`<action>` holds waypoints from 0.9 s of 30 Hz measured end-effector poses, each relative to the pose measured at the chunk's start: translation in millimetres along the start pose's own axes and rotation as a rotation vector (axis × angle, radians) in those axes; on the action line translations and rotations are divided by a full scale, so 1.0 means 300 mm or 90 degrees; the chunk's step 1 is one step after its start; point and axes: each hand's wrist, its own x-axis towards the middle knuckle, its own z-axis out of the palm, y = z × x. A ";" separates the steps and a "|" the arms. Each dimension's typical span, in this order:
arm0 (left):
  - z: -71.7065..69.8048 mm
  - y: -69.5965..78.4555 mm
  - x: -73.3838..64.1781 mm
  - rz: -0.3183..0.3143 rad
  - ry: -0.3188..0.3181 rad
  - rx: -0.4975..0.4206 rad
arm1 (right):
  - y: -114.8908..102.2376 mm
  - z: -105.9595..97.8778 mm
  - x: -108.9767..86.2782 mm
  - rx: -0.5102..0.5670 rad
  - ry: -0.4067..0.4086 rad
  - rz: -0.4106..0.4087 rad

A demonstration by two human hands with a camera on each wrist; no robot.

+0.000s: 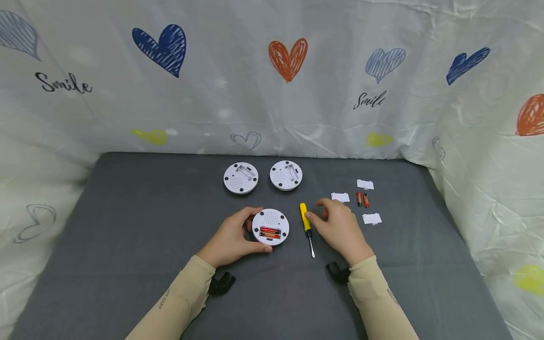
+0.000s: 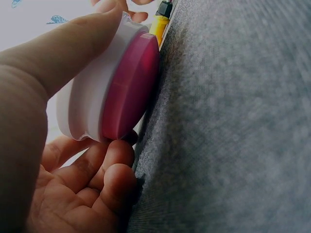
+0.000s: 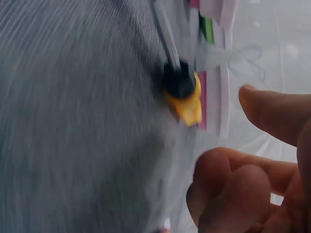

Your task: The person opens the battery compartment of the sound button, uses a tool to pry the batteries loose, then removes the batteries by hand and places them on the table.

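My left hand (image 1: 229, 242) grips a round white device (image 1: 270, 216) by its edge, thumb at the near side and fingers at the far side. Its underside faces up, showing a speaker grille, dark feet and red batteries (image 1: 269, 232) in an uncovered compartment. In the left wrist view the device's pink face (image 2: 131, 90) is turned toward the table. To the right lies a screwdriver (image 1: 304, 218) with a yellow handle, its metal tip toward me. My right hand (image 1: 341, 232) hovers beside that handle, thumb and fingers apart with nothing between them.
Two similar round devices (image 1: 240, 178) (image 1: 286, 175) lie farther back with vacant battery slots. On the right are three white battery covers (image 1: 365, 184) (image 1: 340, 197) (image 1: 372, 218) and two loose red batteries (image 1: 359, 199) (image 1: 366, 200). A printed curtain (image 1: 238, 94) hangs behind the grey table (image 1: 161, 203).
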 end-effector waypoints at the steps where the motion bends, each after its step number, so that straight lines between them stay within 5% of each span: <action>1: 0.001 0.000 0.000 0.000 0.000 0.001 | -0.007 0.009 0.005 0.002 -0.015 0.006; 7: 0.006 -0.001 0.000 0.000 -0.002 0.005 | -0.029 0.058 0.026 -0.007 -0.092 0.035; 18: 0.003 0.005 -0.001 0.000 -0.002 -0.002 | -0.043 0.072 0.032 0.001 -0.081 0.028; 22: 0.003 0.004 -0.001 -0.001 0.000 -0.001 | -0.044 0.069 0.030 0.080 -0.054 0.043; 27: 0.002 0.001 0.000 -0.008 -0.002 -0.003 | -0.051 0.059 0.023 0.269 0.025 0.066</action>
